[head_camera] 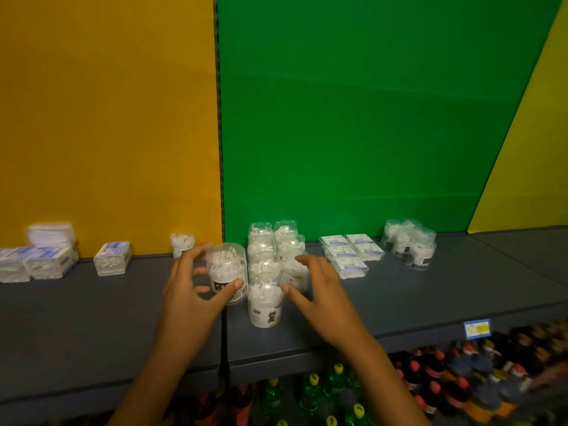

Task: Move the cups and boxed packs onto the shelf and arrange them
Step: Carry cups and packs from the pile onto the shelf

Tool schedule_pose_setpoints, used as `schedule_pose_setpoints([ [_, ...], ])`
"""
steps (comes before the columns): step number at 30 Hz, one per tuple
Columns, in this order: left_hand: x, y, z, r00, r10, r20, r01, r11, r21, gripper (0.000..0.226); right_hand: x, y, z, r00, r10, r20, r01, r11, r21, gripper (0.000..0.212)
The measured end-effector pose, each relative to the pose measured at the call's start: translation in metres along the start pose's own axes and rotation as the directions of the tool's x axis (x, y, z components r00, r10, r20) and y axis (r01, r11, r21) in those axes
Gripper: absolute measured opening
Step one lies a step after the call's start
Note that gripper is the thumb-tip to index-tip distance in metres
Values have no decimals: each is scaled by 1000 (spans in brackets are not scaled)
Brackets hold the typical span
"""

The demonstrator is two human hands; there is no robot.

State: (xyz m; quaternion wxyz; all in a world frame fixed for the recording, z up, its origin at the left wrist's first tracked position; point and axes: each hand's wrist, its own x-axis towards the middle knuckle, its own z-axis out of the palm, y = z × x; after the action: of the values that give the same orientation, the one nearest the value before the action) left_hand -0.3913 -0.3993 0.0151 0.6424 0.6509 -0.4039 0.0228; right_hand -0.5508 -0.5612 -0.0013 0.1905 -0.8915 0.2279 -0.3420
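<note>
A clear cup [226,273] of white sticks stands upright, long axis vertical, on the grey shelf [92,318] beside two rows of like cups [270,265]. The left hand [192,290] curls round it, thumb on its label. The right hand [319,290] hovers spread, seemingly touching nothing, though blur hides its fingertips.

Looked like a shop aisle: grey shelf [92,318] stocked with rows of clear cups [264,262] and boxed packs [349,253], price tag [477,328] clipped to its front edge, bottled drinks [430,382] ranked on the tier below.
</note>
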Motion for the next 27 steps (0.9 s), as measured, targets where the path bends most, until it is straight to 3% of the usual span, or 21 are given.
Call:
schedule_pose_setpoints([
  [11, -45, 70, 128, 998, 62, -18, -62, 998, 5, 66, -37, 101, -143, 996, 5, 91, 37, 890, -454, 50],
  [22, -91, 107, 259, 998, 18, 62, -14, 998, -65, 64, -94, 193, -240, 984, 151, 98, -79, 852, -517, 55],
  [27, -81, 115, 298, 989, 80, 126, -73, 996, -58, 58, -93, 223, -262, 979, 191, 78, -124, 847, -517, 52],
])
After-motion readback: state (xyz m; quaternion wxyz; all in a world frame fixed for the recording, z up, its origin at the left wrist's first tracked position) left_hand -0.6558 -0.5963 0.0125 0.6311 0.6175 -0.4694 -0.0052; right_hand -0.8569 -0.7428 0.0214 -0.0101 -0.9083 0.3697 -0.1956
